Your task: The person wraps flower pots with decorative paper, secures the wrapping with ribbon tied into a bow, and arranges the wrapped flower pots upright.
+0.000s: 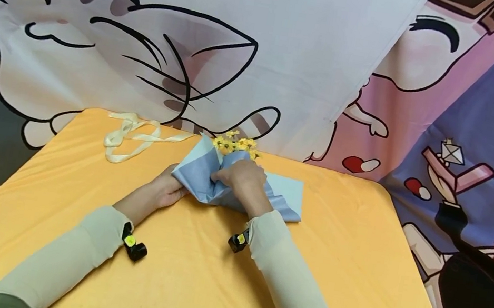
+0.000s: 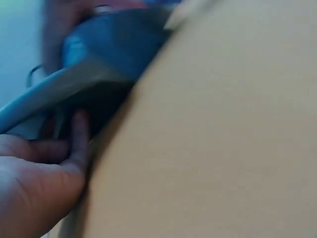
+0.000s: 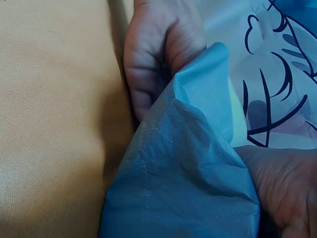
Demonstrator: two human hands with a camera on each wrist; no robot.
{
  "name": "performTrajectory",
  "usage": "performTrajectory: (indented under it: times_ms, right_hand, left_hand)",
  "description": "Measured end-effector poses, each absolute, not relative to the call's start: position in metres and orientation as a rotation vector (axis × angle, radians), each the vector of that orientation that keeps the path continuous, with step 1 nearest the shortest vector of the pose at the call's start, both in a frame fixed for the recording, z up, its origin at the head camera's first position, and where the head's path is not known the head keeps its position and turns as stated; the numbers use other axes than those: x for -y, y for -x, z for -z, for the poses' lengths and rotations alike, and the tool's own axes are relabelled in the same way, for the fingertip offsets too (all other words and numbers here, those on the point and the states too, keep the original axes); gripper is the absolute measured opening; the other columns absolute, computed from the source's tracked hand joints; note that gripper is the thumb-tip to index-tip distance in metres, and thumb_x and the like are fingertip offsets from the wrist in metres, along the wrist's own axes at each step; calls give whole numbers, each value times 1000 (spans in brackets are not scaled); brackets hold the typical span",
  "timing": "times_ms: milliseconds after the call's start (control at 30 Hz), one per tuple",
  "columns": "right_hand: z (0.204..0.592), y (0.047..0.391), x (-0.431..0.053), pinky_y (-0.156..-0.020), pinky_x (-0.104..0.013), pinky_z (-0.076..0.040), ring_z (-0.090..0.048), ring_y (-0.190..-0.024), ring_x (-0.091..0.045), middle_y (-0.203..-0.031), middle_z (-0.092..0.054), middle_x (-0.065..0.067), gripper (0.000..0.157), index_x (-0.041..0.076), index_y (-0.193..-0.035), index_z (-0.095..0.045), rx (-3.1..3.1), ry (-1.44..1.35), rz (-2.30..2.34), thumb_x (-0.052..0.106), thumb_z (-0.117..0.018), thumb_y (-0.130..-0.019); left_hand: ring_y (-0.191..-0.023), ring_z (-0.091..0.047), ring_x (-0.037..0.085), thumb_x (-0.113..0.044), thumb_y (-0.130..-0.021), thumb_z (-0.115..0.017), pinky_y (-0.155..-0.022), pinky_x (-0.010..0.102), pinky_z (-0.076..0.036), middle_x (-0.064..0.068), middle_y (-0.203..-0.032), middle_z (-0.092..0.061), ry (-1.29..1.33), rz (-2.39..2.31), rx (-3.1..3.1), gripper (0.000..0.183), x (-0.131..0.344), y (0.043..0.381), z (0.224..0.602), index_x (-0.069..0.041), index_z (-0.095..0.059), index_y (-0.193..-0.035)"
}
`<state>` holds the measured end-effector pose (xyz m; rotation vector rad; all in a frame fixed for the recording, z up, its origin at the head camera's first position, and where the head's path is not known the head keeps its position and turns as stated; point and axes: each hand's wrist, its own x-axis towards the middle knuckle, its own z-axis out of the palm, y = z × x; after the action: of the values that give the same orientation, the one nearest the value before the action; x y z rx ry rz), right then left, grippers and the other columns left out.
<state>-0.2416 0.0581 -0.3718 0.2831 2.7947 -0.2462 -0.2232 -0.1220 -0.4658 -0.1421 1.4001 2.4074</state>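
Observation:
A sheet of blue wrapping paper point(image 1: 205, 177), pale on its inner side, is folded around a bunch of small yellow flowers point(image 1: 229, 143) whose heads stick out at the far end. At the paper's left side, my left hand point(image 1: 167, 187) holds the edge, its fingers partly hidden beneath the fold. The left wrist view shows the left fingers point(image 2: 79, 134) bent under the paper. My right hand point(image 1: 243, 180) grips the folded paper from above, just behind the flowers. In the right wrist view, the paper point(image 3: 183, 168) rises in a pointed flap between both hands. The stems are hidden.
A looped cream ribbon point(image 1: 127, 139) lies at the back left of the yellow-covered table point(image 1: 180, 282). Behind the table hangs a printed cartoon cloth point(image 1: 317, 68). A black camera sits on each wrist.

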Motion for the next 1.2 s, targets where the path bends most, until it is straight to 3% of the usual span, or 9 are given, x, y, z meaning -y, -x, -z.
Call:
performTrajectory:
  times_ms: [133,233,300,433,700,900,1033,1100,1200]
  right_hand:
    - [373,242,-58,-104,-41,-63,-72,-119,-27,-137,-77,-11,82,5,-130,-76,-2809,-281,231,77,-78,-90]
    - [374,241,-58,-106,-42,-62,-72,-121,-29,-135,-78,-11,78,6,-124,-79,-2829,-293,229,76,-78,-90]
    - [375,241,-58,-107,-43,-62,-73,-122,-29,-134,-78,-11,75,8,-121,-81,-2833,-299,231,76,-78,-90]
    - [376,241,-58,-103,-42,-63,-74,-117,-28,-134,-79,-12,81,6,-123,-80,-2831,-282,214,79,-77,-90]
    - [370,244,-60,-107,-42,-62,-75,-115,-27,-139,-77,-13,91,6,-136,-77,-2784,-204,132,84,-72,-91]
    - [359,251,-65,-127,-49,-50,-67,-144,-33,-165,-62,-17,102,9,-166,-56,-2651,-97,95,89,-44,-103]
    - [348,257,-69,-139,-53,-35,-40,-169,-37,-184,-35,-16,102,11,-177,-37,-2491,-83,262,86,-21,-108]
    - [343,259,-73,-140,-56,-33,-32,-172,-39,-189,-22,-14,103,12,-181,-22,-2368,-153,441,85,-25,-108]
    - [339,261,-79,-135,-63,-39,-30,-172,-43,-191,-12,-14,103,12,-183,-7,-2205,-228,650,73,-44,-108]
  left_hand:
    - [-129,-63,3,3,-115,-54,-113,19,-53,-6,-143,-71,240,-2459,-1637,49,93,216,469,-9,-55,-162]
    - [-161,-44,13,-22,-125,-35,-136,28,-36,3,-176,-45,214,-2570,-1439,52,73,211,467,-12,-32,-177]
    - [-171,-31,18,-34,-126,-20,-142,34,-27,7,-185,-30,178,-2632,-1258,57,63,206,465,-15,-23,-179]
    - [-174,-24,19,-39,-125,-12,-143,34,-23,5,-187,-25,168,-2721,-1090,60,52,195,464,-16,-20,-179]
    - [-175,-22,18,-42,-125,-11,-143,33,-23,3,-189,-23,134,-2791,-1010,63,45,190,461,-16,-17,-181]
    - [-177,-17,17,-45,-124,-9,-145,34,-17,-2,-191,-16,105,-2770,-1017,63,44,192,459,-22,-11,-183]
    - [-176,-19,16,-45,-124,-10,-144,33,-18,-1,-190,-19,97,-2768,-1024,63,43,193,457,-21,-14,-182]
    - [-176,-20,16,-46,-124,-11,-144,33,-19,-2,-190,-20,96,-2764,-1027,63,43,193,456,-22,-15,-182]
    - [-176,-19,16,-46,-124,-10,-144,32,-20,-1,-190,-19,105,-2773,-1026,63,43,192,456,-21,-15,-182]
